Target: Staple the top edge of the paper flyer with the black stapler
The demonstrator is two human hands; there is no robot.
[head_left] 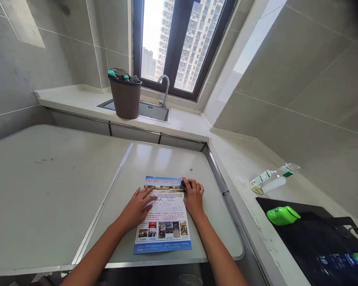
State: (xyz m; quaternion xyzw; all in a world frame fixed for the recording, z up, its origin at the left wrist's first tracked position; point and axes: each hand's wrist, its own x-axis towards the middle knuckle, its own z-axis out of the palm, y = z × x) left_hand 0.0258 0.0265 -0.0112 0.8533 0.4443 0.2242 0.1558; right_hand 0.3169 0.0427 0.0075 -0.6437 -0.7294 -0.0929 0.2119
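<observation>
A printed flyer [169,210] with blue bands, Chinese text and small photos lies flat on the white folding table. My left hand [137,209] rests on its left side with the fingers spread. At the flyer's upper right corner, my right hand [193,198] is closed round a small dark object [183,183]. A bit of red-orange shows at the far side of those fingers. Most of this object is covered, so its kind cannot be made out.
Behind the table [62,190], a brown bin [125,99] stands at the sink [153,111] under a faucet [166,89]. On the right counter [237,167] lie clear bottles [274,178], a green packet [282,215] and a black bag [307,238]. Small staple-like marks [191,170] dot the tabletop.
</observation>
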